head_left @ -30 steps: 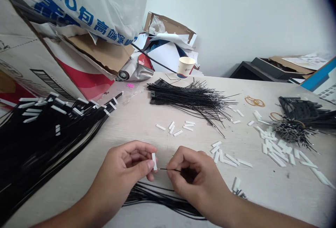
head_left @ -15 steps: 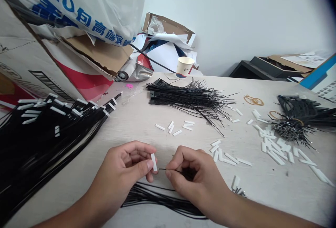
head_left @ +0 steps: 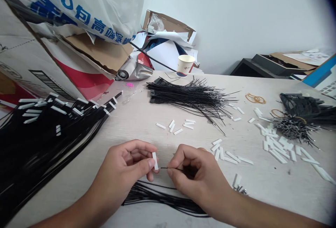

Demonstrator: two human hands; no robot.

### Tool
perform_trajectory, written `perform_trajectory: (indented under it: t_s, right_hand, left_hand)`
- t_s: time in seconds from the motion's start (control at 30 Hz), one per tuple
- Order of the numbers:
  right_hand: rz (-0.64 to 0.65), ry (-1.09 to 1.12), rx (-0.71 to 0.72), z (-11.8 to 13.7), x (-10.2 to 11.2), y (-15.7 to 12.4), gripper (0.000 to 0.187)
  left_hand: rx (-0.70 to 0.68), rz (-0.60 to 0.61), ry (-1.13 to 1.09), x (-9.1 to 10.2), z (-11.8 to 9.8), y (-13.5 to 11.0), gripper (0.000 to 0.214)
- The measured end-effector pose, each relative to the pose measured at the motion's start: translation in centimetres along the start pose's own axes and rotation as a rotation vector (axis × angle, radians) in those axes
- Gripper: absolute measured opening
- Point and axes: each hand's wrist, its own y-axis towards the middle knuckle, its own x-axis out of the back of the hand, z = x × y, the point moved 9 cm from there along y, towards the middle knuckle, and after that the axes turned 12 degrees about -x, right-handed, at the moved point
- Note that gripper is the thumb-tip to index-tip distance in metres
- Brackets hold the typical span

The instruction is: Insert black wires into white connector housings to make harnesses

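My left hand [head_left: 126, 172] pinches a small white tube piece [head_left: 155, 160] upright between thumb and forefinger. My right hand [head_left: 196, 177] pinches the end of a thin black wire [head_left: 164, 167], whose tip points at the white piece and touches or nearly touches it. Both hands hover just above the table, near its front edge. Under them lies a small bundle of black wires [head_left: 160, 200].
A big heap of black wires with white tips [head_left: 47, 130] fills the left. Another black wire bundle [head_left: 189, 98] lies mid-table, a third [head_left: 301, 116] at the right. Loose white pieces [head_left: 278, 145] are scattered around. A paper cup [head_left: 185, 65], boxes [head_left: 39, 63] and rubber bands [head_left: 255, 98] stand behind.
Almost nothing has moved. Both hands keep the same pinch, with the wire tip staying at the white piece; the view shifted very slightly.
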Motion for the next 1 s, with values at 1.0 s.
perform_trajectory:
  t_s: [1.0]
  right_hand:
    - [0.029, -0.092, 0.082, 0.5, -0.68, -0.31, 0.01]
  left_hand:
    - [0.027, -0.026, -0.027, -0.24, 0.03, -0.28, 0.012]
